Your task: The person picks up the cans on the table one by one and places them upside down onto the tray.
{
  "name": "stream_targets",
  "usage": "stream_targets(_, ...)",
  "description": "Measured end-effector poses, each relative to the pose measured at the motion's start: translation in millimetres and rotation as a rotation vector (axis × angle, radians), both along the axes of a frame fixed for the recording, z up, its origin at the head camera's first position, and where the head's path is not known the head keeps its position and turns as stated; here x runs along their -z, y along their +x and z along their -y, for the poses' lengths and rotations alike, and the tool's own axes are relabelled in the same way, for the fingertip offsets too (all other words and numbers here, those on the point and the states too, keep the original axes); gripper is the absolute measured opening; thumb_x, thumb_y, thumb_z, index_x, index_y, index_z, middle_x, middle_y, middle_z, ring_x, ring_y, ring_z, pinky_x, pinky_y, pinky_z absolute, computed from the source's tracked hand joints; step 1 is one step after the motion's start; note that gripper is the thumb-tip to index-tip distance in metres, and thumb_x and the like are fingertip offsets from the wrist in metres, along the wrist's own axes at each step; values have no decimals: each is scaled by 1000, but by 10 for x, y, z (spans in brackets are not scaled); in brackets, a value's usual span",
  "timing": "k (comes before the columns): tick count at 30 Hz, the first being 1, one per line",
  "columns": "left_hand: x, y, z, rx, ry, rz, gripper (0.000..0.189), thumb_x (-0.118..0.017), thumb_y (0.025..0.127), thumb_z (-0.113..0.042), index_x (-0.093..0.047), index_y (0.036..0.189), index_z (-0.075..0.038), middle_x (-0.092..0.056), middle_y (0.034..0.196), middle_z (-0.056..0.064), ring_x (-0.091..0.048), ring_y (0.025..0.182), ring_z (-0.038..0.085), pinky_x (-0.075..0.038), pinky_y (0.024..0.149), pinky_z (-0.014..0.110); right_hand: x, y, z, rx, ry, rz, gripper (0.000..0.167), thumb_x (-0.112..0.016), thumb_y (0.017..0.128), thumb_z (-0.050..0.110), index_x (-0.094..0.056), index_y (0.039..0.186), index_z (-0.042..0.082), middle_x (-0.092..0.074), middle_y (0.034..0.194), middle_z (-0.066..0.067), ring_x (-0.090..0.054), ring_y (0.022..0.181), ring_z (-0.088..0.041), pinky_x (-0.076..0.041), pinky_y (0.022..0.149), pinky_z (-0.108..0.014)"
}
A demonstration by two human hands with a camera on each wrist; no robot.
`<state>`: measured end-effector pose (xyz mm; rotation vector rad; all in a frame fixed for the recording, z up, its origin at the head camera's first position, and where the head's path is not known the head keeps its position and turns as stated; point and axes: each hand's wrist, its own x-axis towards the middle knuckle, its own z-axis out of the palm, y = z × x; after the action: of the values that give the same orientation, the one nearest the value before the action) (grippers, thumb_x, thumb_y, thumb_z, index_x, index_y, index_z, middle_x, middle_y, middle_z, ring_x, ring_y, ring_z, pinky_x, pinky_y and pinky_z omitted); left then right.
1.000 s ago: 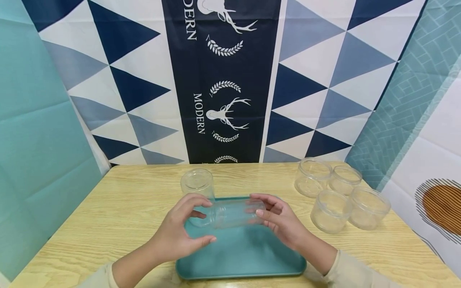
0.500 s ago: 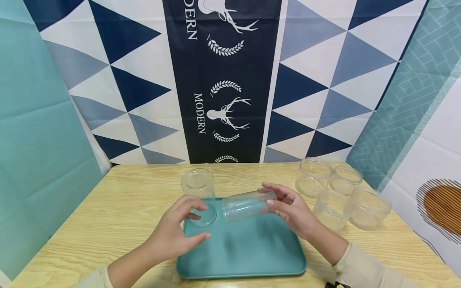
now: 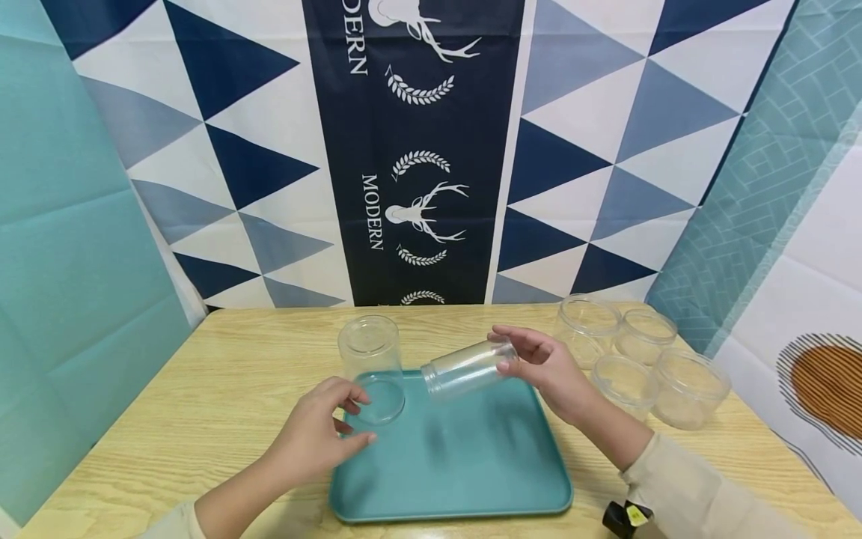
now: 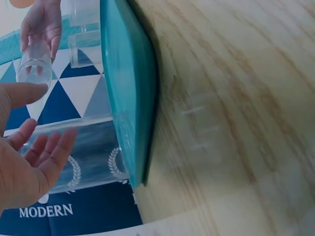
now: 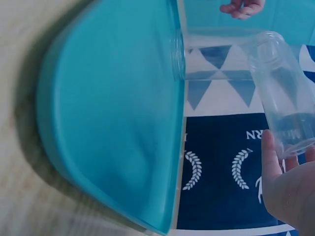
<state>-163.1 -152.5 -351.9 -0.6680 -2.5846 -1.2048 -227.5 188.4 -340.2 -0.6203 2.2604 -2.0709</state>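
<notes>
My right hand grips the base end of a clear plastic jar, holding it in the air over the teal tray. The jar lies tilted, its threaded mouth facing left and lower than its base. A taller clear jar stands mouth down at the tray's back left corner. In front of that jar, my left hand hovers with fingers apart and nothing between them. The left wrist view also shows this left hand with its fingers relaxed. In the right wrist view the held jar overlaps the standing jar.
Several wide, low clear jars stand grouped at the table's back right, among them a front one and a back one. The wooden table ends at a patterned cloth behind. A black strap shows by the right sleeve.
My right hand has moved the jar right and upward, away from the standing jar, and its base end has risen. My left hand has drawn back slightly to the left.
</notes>
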Motion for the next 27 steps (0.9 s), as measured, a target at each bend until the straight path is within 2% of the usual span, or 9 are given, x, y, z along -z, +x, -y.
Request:
stream_targets(4,19,-41,41,-83,2,76,36,-86,69,-1,-65,98,-8,-60,99,5,-61,87,22,-55,66,20,-61,-38,5,12,52,-7,57,-74,86,10,-52,138,2,-59,134,-12,-41,135,-20,-45,96,-20)
stream_targets(9,25,-85,87,-151,-5,127,35,-87,68,-3,-66,96,-6,-61,97,7,-64,86,20,-55,67,23,-125,-88,2,13,83,-22,58,-75,86,12,-52,139,4,-59,133,-7,-39,137,-25,-43,97,-19)
stream_targets(12,23,-98,107,-184,-17,156,36,-88,67,-4,-67,95,-6,-61,96,5,-63,86,18,-56,67,25,-162,-115,-9,18,114,-33,59,-75,86,14,-52,139,4,-58,135,-8,-38,137,-24,-41,103,-26)
stream_targets(16,25,-103,126,-226,-36,212,34,-87,68,-4,-67,96,-6,-61,97,3,-62,87,17,-55,68,30,-203,-151,-27,8,140,-55,58,-75,86,14,-52,139,3,-56,137,-11,-41,135,-26,-44,101,-29)
stream_targets(19,42,-113,145,-244,-26,253,35,-86,69,-3,-67,98,-5,-63,99,4,-62,87,18,-55,69,33,-226,-179,-38,1,162,-73,57,-75,86,13,-54,137,3,-57,136,-10,-44,132,-27,-47,94,-23)
stream_targets(24,112,-147,170,-245,12,332,43,-85,69,0,-66,108,-3,-61,104,7,-60,85,17,-54,65,32,-250,-235,-59,15,234,-97,55,-76,85,16,-57,136,7,-58,135,-7,-47,127,-27,-49,92,-25)
stream_targets(27,146,-163,182,-240,42,410,52,-83,70,3,-62,118,2,-58,108,10,-58,83,18,-55,63,32,-261,-271,-63,15,253,-99,56,-77,84,15,-57,136,7,-58,135,-8,-49,124,-28,-52,89,-27)
